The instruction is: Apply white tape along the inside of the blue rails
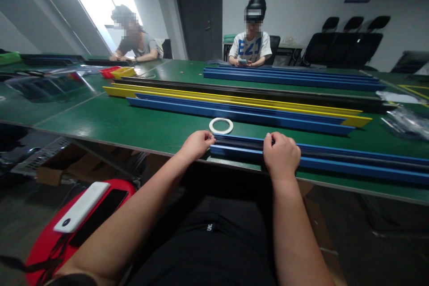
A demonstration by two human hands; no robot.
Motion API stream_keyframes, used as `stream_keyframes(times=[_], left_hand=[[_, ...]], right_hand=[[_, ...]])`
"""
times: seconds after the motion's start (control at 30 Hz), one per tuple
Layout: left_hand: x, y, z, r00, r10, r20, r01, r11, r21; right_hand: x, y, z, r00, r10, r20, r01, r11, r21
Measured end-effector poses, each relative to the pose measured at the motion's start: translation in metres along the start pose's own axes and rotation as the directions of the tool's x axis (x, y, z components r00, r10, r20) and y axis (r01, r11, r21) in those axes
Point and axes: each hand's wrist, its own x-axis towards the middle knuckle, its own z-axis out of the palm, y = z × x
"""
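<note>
A long blue channel rail [335, 166] lies along the near edge of the table, with a black strip [239, 144] inside its groove. My left hand [197, 144] is at the rail's left end, thumb and fingers pinched together. Whatever is between those fingertips is too small to make out. Further right along the same rail, my right hand [282, 154] is closed over it, thumb by the groove and fingers curled. Just beyond the rail's left end, a white ring-shaped roll of tape [229, 129] lies flat on the table.
Beyond lie another blue rail [234, 116], a yellow rail [358, 120] and a black rail [284, 96]. Clear plastic bags [407, 120] rest at right. Two people sit across the green table [83, 120]. A red stool [43, 241] bearing phones stands at lower left.
</note>
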Motion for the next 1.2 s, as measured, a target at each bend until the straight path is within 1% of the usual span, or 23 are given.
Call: stream_keyframes(times=[0.2, 0.4, 0.47, 0.6, 0.67, 0.73, 0.8, 0.87, 0.93, 1.0, 1.07, 1.13, 1.2], left_hand=[[0.005, 0.003, -0.005, 0.997, -0.01, 0.077, 0.019, 0.992, -0.127], [0.006, 0.009, -0.012, 0.989, -0.011, 0.145, 0.036, 0.985, -0.17], [0.005, 0.011, -0.012, 0.991, -0.021, 0.132, 0.041, 0.988, -0.151], [-0.002, 0.019, -0.012, 0.999, -0.015, 0.048, 0.02, 0.992, -0.122], [-0.005, 0.025, -0.013, 0.999, 0.005, 0.045, 0.001, 0.991, -0.136], [-0.008, 0.033, -0.015, 0.998, 0.03, 0.059, -0.021, 0.989, -0.144], [-0.01, 0.043, -0.016, 0.996, 0.061, 0.069, -0.05, 0.988, -0.148], [-0.011, 0.054, -0.016, 0.99, 0.105, 0.09, -0.089, 0.983, -0.161], [-0.011, 0.065, -0.013, 0.98, 0.161, 0.117, -0.137, 0.972, -0.192], [-0.008, 0.075, -0.009, 0.968, 0.219, 0.121, -0.188, 0.957, -0.223], [-0.004, 0.084, -0.004, 0.958, 0.271, 0.099, -0.244, 0.944, -0.224], [-0.001, 0.091, 0.002, 0.944, 0.324, 0.068, -0.306, 0.932, -0.194], [0.0, 0.098, 0.01, 0.929, 0.369, 0.025, -0.362, 0.921, -0.144]], right_hand=[[0.004, 0.003, -0.005, 0.996, 0.013, 0.088, -0.02, 0.997, 0.078], [0.003, -0.002, -0.011, 0.994, 0.05, 0.095, -0.068, 0.979, 0.193], [0.001, -0.008, -0.011, 0.994, 0.033, 0.105, -0.057, 0.971, 0.232], [-0.003, -0.022, -0.01, 0.995, 0.008, 0.101, -0.035, 0.964, 0.263], [-0.005, -0.028, -0.009, 0.995, -0.008, 0.1, -0.021, 0.959, 0.281], [-0.006, -0.032, -0.009, 0.992, -0.05, 0.114, 0.012, 0.949, 0.314], [-0.007, -0.035, -0.009, 0.98, -0.144, 0.138, 0.086, 0.929, 0.359], [-0.007, -0.037, -0.008, 0.949, -0.272, 0.161, 0.187, 0.895, 0.406], [-0.007, -0.038, -0.007, 0.907, -0.38, 0.18, 0.268, 0.853, 0.449], [-0.006, -0.037, -0.006, 0.878, -0.436, 0.197, 0.294, 0.816, 0.498], [-0.003, -0.032, -0.007, 0.862, -0.457, 0.22, 0.266, 0.776, 0.572], [0.001, -0.024, -0.01, 0.859, -0.447, 0.25, 0.192, 0.734, 0.652], [0.005, -0.014, -0.015, 0.882, -0.384, 0.272, 0.08, 0.693, 0.716]])
